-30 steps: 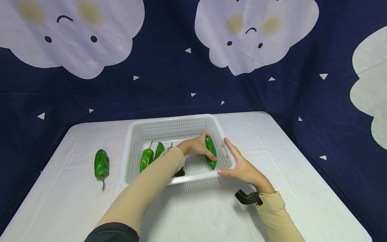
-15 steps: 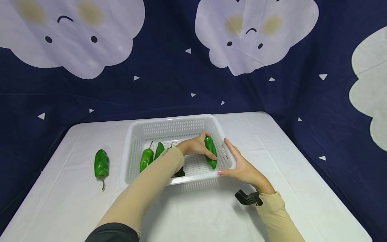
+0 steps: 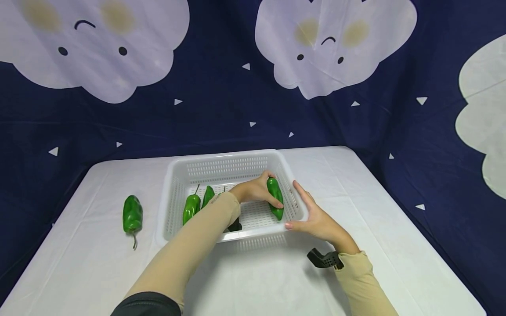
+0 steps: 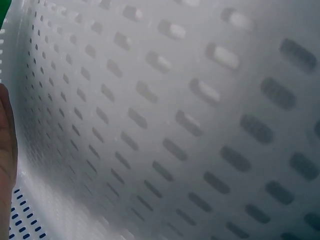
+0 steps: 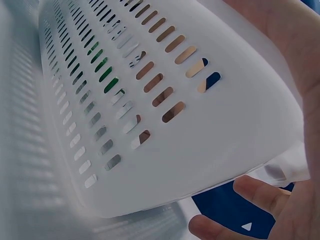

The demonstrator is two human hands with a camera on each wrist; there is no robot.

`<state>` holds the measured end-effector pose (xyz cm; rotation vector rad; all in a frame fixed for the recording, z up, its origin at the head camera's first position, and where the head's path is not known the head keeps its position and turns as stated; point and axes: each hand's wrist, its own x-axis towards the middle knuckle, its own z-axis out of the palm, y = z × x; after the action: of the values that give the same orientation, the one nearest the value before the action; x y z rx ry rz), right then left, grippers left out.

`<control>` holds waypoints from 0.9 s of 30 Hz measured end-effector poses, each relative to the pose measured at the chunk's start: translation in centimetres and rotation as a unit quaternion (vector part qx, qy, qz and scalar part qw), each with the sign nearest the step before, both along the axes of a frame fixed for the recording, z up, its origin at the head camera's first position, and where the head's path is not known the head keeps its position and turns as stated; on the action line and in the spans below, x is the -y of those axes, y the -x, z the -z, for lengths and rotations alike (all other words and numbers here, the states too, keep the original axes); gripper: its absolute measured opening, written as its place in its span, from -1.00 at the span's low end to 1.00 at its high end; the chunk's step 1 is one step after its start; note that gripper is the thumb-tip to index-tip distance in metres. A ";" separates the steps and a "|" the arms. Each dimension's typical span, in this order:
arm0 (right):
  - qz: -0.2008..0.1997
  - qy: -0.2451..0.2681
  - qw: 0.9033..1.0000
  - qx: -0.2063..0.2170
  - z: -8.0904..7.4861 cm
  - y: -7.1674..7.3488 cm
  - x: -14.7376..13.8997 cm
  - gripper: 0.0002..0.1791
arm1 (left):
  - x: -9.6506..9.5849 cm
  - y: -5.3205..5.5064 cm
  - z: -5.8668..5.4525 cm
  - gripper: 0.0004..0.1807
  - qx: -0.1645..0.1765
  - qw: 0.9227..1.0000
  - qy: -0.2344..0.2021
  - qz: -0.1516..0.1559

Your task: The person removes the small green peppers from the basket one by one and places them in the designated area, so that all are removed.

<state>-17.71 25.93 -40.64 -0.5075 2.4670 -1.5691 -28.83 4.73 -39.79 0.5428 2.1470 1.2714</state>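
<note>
Pepper [image 3: 274,188] inside the basket's [image 3: 253,232] right edge looks light, firm, slick; left hand [image 3: 257,192] wisely grips its body, right hand [image 3: 316,220] clasps near corner!

The place looks like a staged tabletop recording set, a sort of small booth. A navy fabric backdrop [image 3: 217,87], printed with upside-down white cartoon clouds [image 3: 99,70] and small white triangles [image 3: 421,101], hangs behind the white-covered table [image 3: 411,245] and runs along its sides. A black wrist-worn camera mount [image 3: 325,258] suggests filming. The fabric hides the room beyond.
</note>
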 end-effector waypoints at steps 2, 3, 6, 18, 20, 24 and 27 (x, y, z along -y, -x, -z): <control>0.000 -0.001 1.000 -0.001 0.0 0.0 0.0 0.26 | 0.0 0.0 0.0 0.15 0.001 1.000 -0.003 0.001; 0.000 -0.002 1.000 -0.002 0.0 0.0 0.0 0.26 | 0.0 0.0 0.0 0.14 0.002 1.000 -0.004 0.001; 0.001 -0.003 1.000 -0.003 0.0 0.0 0.0 0.26 | 0.1 0.1 0.1 0.15 0.004 1.000 -0.007 0.002; 0.006 -0.016 1.000 -0.005 0.1 0.0 0.0 0.26 | 0.6 0.1 -0.1 0.14 -0.012 1.000 -0.002 -0.007; 0.006 -0.016 1.000 -0.004 0.1 0.0 0.0 0.26 | 0.6 0.1 -0.1 0.15 -0.012 1.000 -0.003 -0.009; 0.007 -0.014 1.000 -0.004 0.0 0.0 0.0 0.26 | 0.6 0.2 -0.1 0.14 -0.010 1.000 -0.004 -0.008; 0.007 -0.012 1.000 -0.002 0.0 0.0 0.0 0.26 | 0.6 0.3 -0.1 0.13 -0.010 1.000 -0.007 -0.007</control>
<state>-17.74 25.95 -40.68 -0.4918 2.4939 -1.5434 -29.08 4.16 -39.69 0.5494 2.1628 1.2947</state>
